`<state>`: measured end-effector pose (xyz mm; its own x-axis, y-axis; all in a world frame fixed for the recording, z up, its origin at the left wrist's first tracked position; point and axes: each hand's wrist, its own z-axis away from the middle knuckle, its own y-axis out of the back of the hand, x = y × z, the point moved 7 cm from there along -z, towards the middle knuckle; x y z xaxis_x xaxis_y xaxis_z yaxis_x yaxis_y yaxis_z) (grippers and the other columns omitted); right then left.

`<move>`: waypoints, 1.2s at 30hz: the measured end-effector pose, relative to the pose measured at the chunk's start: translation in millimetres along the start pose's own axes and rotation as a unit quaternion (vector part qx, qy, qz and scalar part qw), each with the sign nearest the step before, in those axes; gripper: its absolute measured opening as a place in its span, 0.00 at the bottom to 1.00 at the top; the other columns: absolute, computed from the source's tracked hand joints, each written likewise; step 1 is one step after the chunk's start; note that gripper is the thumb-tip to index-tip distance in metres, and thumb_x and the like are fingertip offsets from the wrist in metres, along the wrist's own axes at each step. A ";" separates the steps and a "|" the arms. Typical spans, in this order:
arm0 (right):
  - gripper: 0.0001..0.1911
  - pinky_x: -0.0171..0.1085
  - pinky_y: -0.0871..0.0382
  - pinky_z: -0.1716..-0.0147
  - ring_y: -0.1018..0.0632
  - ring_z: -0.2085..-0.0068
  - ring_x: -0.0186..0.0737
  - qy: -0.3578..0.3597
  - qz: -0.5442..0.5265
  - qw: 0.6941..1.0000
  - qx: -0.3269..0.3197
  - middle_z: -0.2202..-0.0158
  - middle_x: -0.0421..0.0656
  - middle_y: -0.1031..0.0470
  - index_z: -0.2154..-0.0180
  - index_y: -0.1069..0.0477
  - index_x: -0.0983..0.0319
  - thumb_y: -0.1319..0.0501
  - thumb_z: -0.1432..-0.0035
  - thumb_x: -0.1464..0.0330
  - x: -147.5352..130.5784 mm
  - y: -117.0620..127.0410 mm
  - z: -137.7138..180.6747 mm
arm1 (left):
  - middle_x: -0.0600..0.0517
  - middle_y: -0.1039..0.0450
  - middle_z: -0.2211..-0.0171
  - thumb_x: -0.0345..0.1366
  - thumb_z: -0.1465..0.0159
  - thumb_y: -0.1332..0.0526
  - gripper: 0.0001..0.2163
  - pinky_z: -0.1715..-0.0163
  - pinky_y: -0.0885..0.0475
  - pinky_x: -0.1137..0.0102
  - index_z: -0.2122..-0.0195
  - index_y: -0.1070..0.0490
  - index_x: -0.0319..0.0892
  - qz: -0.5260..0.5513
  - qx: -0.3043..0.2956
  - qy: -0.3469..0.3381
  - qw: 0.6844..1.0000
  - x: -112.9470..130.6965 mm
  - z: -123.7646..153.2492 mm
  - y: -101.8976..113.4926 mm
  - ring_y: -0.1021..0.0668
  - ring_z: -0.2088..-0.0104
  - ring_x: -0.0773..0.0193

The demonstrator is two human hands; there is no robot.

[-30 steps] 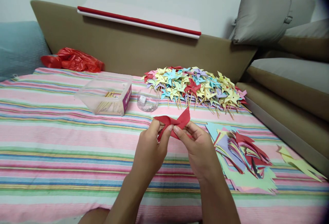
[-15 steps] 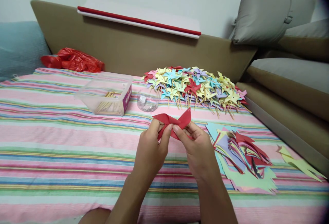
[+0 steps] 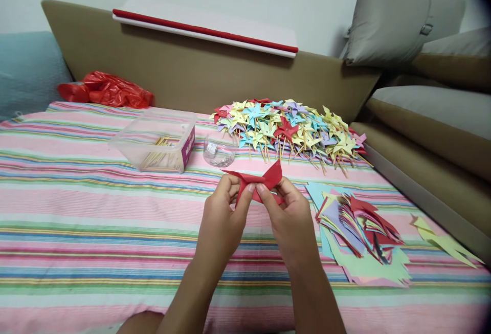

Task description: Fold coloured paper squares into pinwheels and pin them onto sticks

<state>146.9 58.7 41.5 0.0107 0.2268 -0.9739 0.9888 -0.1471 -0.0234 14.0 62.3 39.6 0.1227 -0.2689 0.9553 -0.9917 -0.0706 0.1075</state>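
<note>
Both my hands hold a red paper piece (image 3: 268, 178) folded into pinwheel points, above the striped cloth. My left hand (image 3: 222, 221) pinches its left side with thumb and fingers closed. My right hand (image 3: 287, 219) pinches the middle and right side, a red flap standing up above its fingers. To the right lies a stack of cut coloured paper squares (image 3: 360, 226). Behind the hands sits a pile of finished paper pinwheels on sticks (image 3: 287, 129).
A clear plastic box of wooden sticks (image 3: 157, 142) and a small clear cup (image 3: 219, 151) stand at the back left. A red plastic bag (image 3: 107, 89) lies by the brown sofa back (image 3: 192, 73). A yellow-green paper scrap (image 3: 441, 239) lies at the far right, beside grey cushions (image 3: 387, 22).
The red paper's left flap has been folded lower and flatter. My hands shifted slightly left and up; the view moved a little.
</note>
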 end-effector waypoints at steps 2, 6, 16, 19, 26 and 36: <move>0.08 0.40 0.28 0.56 0.20 0.58 0.43 0.003 -0.002 1.000 -0.003 0.61 0.41 0.19 0.58 0.23 0.58 0.36 0.38 0.63 1.1 -0.9 -0.5 | 0.58 0.32 0.74 0.42 0.31 0.41 0.11 0.74 0.39 0.73 0.68 0.38 0.44 0.002 -0.003 0.006 1.000 -0.9 -0.2 0.3 0.29 0.71 0.67; 0.08 0.40 0.28 0.57 0.20 0.59 0.43 -0.005 -0.008 1.000 -0.011 0.61 0.42 0.19 0.58 0.24 0.58 0.36 0.38 0.62 2.9 -3.1 -0.5 | 0.58 0.31 0.73 0.42 0.30 0.41 0.11 0.73 0.38 0.73 0.67 0.37 0.44 0.006 -0.013 0.014 1.000 -2.2 0.0 -0.1 0.28 0.70 0.67; 0.08 0.39 0.27 0.56 0.19 0.59 0.42 0.003 0.019 1.000 -0.021 0.61 0.41 0.20 0.58 0.26 0.58 0.37 0.36 0.63 -0.3 -4.7 -0.2 | 0.56 0.29 0.70 0.42 0.30 0.42 0.10 0.69 0.36 0.71 0.67 0.37 0.44 -0.010 -0.016 0.008 1.000 -4.3 -0.3 0.1 0.27 0.69 0.66; 0.08 0.39 0.26 0.57 0.20 0.58 0.43 0.006 0.017 1.000 -0.026 0.61 0.41 0.20 0.57 0.25 0.58 0.36 0.38 0.63 1.1 -3.4 -0.8 | 0.56 0.28 0.70 0.42 0.30 0.42 0.10 0.69 0.36 0.71 0.66 0.37 0.44 -0.015 -0.018 0.010 1.000 -4.0 -0.6 0.7 0.28 0.69 0.66; 0.11 0.39 0.25 0.59 0.23 0.64 0.39 0.009 -0.003 0.999 -0.030 0.64 0.39 0.23 0.54 0.25 0.58 0.36 0.37 0.63 5.3 -3.9 -1.2 | 0.59 0.32 0.73 0.42 0.30 0.42 0.11 0.71 0.39 0.72 0.68 0.37 0.45 -0.041 -0.012 0.012 0.999 -2.2 -0.4 2.0 0.32 0.71 0.67; 0.11 0.39 0.25 0.59 0.21 0.61 0.40 0.009 -0.011 0.999 -0.042 0.61 0.41 0.21 0.54 0.25 0.58 0.36 0.37 0.63 4.3 -6.0 -1.9 | 0.59 0.36 0.74 0.42 0.30 0.43 0.12 0.72 0.40 0.71 0.69 0.40 0.45 -0.072 -0.012 0.007 0.997 -5.1 -0.2 4.4 0.34 0.73 0.67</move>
<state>141.3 62.4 37.8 -0.0094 0.2465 -0.9691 0.9978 -0.0617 -0.0254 9.0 63.5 35.2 0.2638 -0.2448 0.9330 -0.9644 -0.0846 0.2505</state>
